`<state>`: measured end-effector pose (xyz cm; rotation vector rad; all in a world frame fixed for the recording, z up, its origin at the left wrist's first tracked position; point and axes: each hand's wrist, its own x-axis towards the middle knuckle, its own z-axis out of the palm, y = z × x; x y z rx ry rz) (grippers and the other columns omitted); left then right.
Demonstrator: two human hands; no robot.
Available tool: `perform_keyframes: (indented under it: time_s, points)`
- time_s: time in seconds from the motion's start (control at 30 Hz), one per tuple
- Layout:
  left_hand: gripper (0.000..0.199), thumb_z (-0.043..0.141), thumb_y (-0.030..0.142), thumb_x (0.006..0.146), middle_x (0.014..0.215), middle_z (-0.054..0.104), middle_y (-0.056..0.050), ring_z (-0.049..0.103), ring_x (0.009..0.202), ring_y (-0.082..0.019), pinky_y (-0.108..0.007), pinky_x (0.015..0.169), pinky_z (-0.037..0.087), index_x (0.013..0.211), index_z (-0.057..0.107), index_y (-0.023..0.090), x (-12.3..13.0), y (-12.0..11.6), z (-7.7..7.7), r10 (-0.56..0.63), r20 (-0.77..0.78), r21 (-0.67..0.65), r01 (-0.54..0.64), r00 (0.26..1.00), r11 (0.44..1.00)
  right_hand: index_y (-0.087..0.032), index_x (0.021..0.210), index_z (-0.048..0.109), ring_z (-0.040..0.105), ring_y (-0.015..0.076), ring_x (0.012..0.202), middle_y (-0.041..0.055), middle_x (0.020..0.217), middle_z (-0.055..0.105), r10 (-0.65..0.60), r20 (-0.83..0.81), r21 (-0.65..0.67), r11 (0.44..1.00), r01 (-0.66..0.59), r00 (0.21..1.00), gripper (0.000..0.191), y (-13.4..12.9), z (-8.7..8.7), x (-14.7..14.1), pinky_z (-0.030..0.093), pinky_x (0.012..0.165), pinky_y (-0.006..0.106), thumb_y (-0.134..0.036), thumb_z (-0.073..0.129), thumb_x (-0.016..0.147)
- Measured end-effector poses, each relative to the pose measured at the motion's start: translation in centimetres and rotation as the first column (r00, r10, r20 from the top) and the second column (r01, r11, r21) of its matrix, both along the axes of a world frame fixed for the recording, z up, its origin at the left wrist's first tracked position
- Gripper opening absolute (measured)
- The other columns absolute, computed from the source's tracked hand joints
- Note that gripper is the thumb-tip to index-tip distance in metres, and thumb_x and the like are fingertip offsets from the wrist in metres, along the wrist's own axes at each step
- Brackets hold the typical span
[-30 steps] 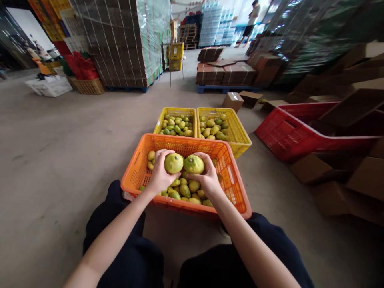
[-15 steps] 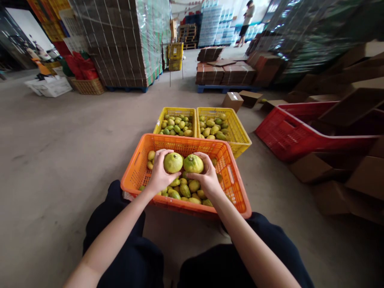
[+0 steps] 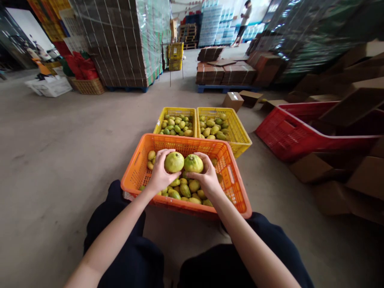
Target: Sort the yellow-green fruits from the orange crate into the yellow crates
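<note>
My left hand (image 3: pixel 161 172) is closed around a yellow-green papaya (image 3: pixel 174 162), its dark stem end tilted up. Beside it, my right hand (image 3: pixel 207 174) grips a second papaya (image 3: pixel 193 163) with green streaks near the stem. Only a narrow gap separates the two fruits. Both are held above an orange plastic crate (image 3: pixel 183 141) that stands between my knees. Several more papayas (image 3: pixel 185 190) lie loose inside that crate, partly hidden by my hands and wrists.
Two yellow crates (image 3: pixel 240 138) of papayas touch the orange crate's far side. A red crate (image 3: pixel 276 136) with cardboard boxes (image 3: pixel 327 166) around it stands at right. Wrapped carton stacks (image 3: pixel 117 44) and a pallet (image 3: pixel 207 89) are farther back. A person (image 3: pixel 244 20) walks at the far end.
The papaya in my left hand has turned slightly, its stem end now pointing more up and to the right. My right hand is nearly still. The distant person has shifted a little left.
</note>
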<state>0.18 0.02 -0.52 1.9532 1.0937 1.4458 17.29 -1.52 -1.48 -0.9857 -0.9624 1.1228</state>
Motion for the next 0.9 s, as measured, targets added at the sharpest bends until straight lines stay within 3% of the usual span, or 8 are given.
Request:
perform_keyframes:
  time_s: [0.13, 0.27, 0.37, 0.43, 0.53, 0.6, 0.77, 0.9]
  points:
    - [0.072, 0.083, 0.016, 0.057, 0.128, 0.052, -0.008, 0.05, 0.123, -0.028, -0.044, 0.107, 0.041, 0.122, 0.054, 0.024, 0.1, 0.1, 0.2, -0.113, 0.267, -0.242, 0.18, 0.957, 0.954, -0.027, 0.1, 0.06, 0.059, 0.0189, 0.09, -0.0028, 0.1, 0.064, 0.002, -0.087, -0.051, 0.999, -0.007, 0.996, 0.062, 0.0, 0.3, -0.2, 0.05, 0.08, 0.03, -0.012, 0.083, 0.044]
    - [0.073, 0.08, 0.019, 0.06, 0.129, 0.055, -0.005, 0.056, 0.118, -0.027, -0.039, 0.097, 0.049, 0.127, 0.052, 0.028, 0.2, 0.0, 1.2, -0.098, 0.671, -0.405, 0.475, 0.735, 0.781, -0.029, 0.101, 0.057, 0.061, 0.0164, 0.077, -0.0047, 0.088, 0.066, 0.047, -0.276, -0.129, 0.988, -0.085, 0.96, 0.061, -0.1, 1.1, -0.4, 0.051, 0.07, 0.029, -0.016, 0.086, 0.048]
    - [0.063, 0.071, 0.025, 0.067, 0.123, 0.061, -0.007, 0.062, 0.111, -0.028, -0.037, 0.086, 0.055, 0.127, 0.053, 0.025, -0.1, 0.1, 2.1, -0.007, 0.835, -0.418, 0.645, 0.549, 0.64, -0.028, 0.099, 0.059, 0.064, 0.0175, 0.079, -0.0033, 0.088, 0.067, 0.111, -0.377, -0.121, 0.978, -0.168, 0.92, 0.047, 0.0, 1.7, -0.3, 0.053, 0.071, 0.031, -0.024, 0.083, 0.058]
    - [0.057, 0.067, 0.029, 0.068, 0.119, 0.064, -0.01, 0.065, 0.106, -0.028, -0.031, 0.075, 0.057, 0.124, 0.056, 0.02, -0.2, 0.3, 2.5, 0.079, 0.89, -0.408, 0.707, 0.449, 0.578, -0.025, 0.097, 0.061, 0.066, 0.0196, 0.079, -0.0008, 0.089, 0.069, 0.146, -0.435, -0.133, 0.966, -0.223, 0.889, 0.038, 0.1, 1.9, -0.2, 0.054, 0.069, 0.033, -0.031, 0.079, 0.064]
    - [0.045, 0.064, 0.034, 0.073, 0.117, 0.065, -0.014, 0.066, 0.101, -0.025, -0.022, 0.065, 0.056, 0.113, 0.06, 0.013, -0.2, 0.8, 2.6, 0.198, 0.916, -0.4, 0.747, 0.35, 0.531, -0.02, 0.096, 0.064, 0.068, 0.0217, 0.071, 0.0046, 0.085, 0.072, 0.185, -0.52, -0.175, 0.932, -0.316, 0.834, 0.033, 0.3, 2.0, 0.0, 0.053, 0.052, 0.03, -0.04, 0.071, 0.071]
    - [0.041, 0.062, 0.034, 0.076, 0.115, 0.066, -0.014, 0.066, 0.101, -0.023, -0.022, 0.067, 0.056, 0.11, 0.061, 0.012, 0.1, 1.0, 2.5, 0.228, 0.916, -0.4, 0.757, 0.328, 0.517, -0.019, 0.094, 0.065, 0.067, 0.0201, 0.062, 0.0059, 0.08, 0.073, 0.191, -0.581, -0.174, 0.92, -0.35, 0.791, 0.032, 0.4, 2.0, 0.1, 0.048, 0.041, 0.026, -0.044, 0.067, 0.074]
    - [0.035, 0.062, 0.029, 0.077, 0.112, 0.067, -0.013, 0.066, 0.1, -0.024, -0.025, 0.069, 0.057, 0.108, 0.062, 0.014, 1.0, 1.0, 2.3, 0.211, 0.917, -0.399, 0.771, 0.339, 0.496, -0.018, 0.091, 0.064, 0.059, 0.0145, 0.048, 0.0055, 0.073, 0.072, 0.178, -0.679, -0.134, 0.924, -0.359, 0.712, 0.037, 0.7, 1.9, 0.1, 0.041, 0.031, 0.021, -0.053, 0.062, 0.08]
    - [0.04, 0.059, 0.047, 0.082, 0.109, 0.068, -0.011, 0.068, 0.08, -0.019, -0.028, 0.065, 0.056, 0.108, 0.063, 0.017, 1.2, 0.9, 1.9, 0.25, 0.934, -0.346, 0.818, 0.254, 0.459, -0.018, 0.095, 0.066, 0.062, 0.0168, 0.057, 0.0073, 0.077, 0.073, 0.137, -0.732, -0.133, 0.932, -0.337, 0.668, 0.047, 0.6, 1.9, 0.4, 0.052, 0.045, 0.026, -0.061, 0.058, 0.078]
